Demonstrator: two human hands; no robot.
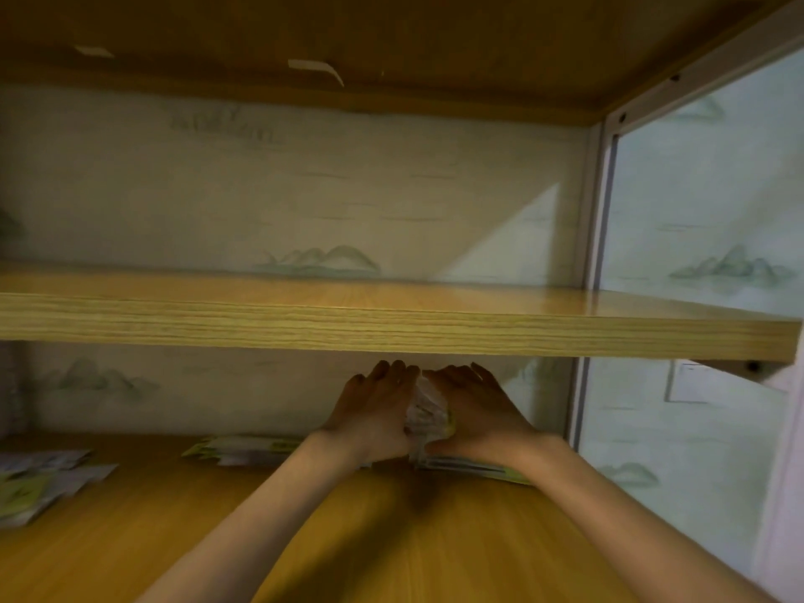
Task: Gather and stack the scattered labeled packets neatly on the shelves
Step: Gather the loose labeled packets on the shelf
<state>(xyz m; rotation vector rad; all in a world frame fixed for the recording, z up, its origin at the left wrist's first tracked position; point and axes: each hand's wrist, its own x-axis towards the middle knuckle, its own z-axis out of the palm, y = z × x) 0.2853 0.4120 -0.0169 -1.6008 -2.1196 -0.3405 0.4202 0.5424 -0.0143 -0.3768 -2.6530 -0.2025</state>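
on the lower shelf (pixel 304 537), both hands are pressing a bunch of packets (pixel 424 417) between them: left hand (pixel 374 415) and right hand (pixel 474 411), fingers nearly straight. more packets (pixel 39 480) are lying left of the hands, flat packets (pixel 243 448) just behind, under the middle shelf (pixel 391 319).

The scene is dimly lit in warm tones. A bright triangle is cast on the wallpaper (pixel 517 237) from the right. Everything is blurred, and edges are bent.
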